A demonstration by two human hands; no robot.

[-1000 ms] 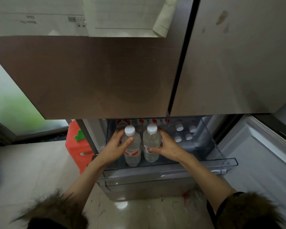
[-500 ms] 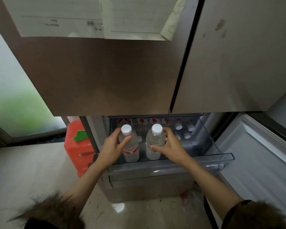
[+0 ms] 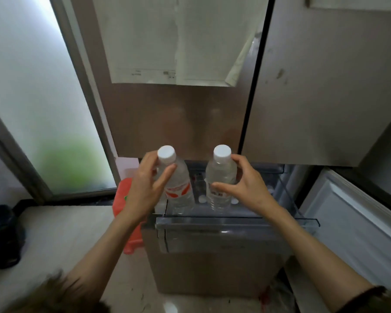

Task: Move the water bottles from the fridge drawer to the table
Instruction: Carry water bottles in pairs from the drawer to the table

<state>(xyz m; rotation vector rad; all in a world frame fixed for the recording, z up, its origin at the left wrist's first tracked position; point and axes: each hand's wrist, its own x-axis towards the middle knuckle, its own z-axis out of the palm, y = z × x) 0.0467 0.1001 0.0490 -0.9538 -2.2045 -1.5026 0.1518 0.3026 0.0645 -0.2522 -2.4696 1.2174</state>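
The step in hand looked like the lift-out: 2 water bottles were held upright above the open fridge drawer (image 3: 235, 222), their bases level with or just over its clear front rim. The left hand (image 3: 145, 190) curled round the red-labelled bottle (image 3: 176, 184) just below its white cap, thumb across the front. The right hand (image 3: 246, 188) gripped the second bottle (image 3: 220, 177) at the shoulder, fingers (image 3: 239, 160) behind it and thumb in front. More white caps showed in the drawer below and between the 2 hands. No worktop was in view, so the next move would likely call for carrying both bottles clear of the drawer rim and turning away from the fridge to find it, keeping both grips firm.
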